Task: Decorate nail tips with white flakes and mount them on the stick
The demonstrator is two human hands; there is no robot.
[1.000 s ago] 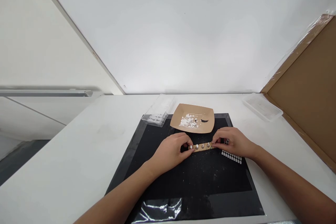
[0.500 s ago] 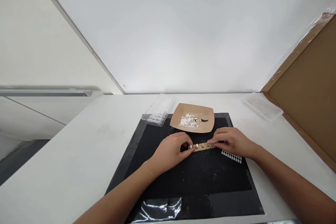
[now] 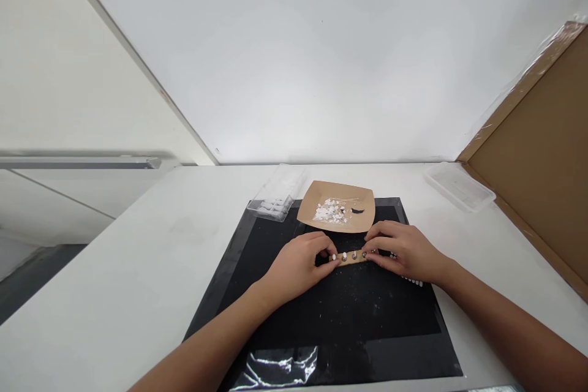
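Note:
A narrow tan strip [image 3: 349, 261] lies across the black mat, carrying a row of small metal studs [image 3: 354, 255]. White oval pieces [image 3: 344, 255] stand on the studs toward its left side. My left hand [image 3: 301, 263] is closed in a pinch on the strip's left end. At the other end, the thumb and fingers of my right hand [image 3: 407, 251] close around the rightmost stud; that end is partly hidden by the fingers. Beneath my right hand, a sheet of small white oval tabs [image 3: 412, 282] is mostly covered.
Behind the strip is a tan paper tray [image 3: 307, 211] with white bits and a dark curved piece. A clear compartment box [image 3: 271, 205] stands left of it, and a clear plastic lid or tray [image 3: 459, 188] far right. Cardboard [image 3: 537, 165] edges the right side. The black mat [image 3: 349, 318] covers the table's middle.
My right hand has shifted slightly, its thumb now at the rightmost stud and its palm over more of the white tabs. The left hand and strip stay practically still.

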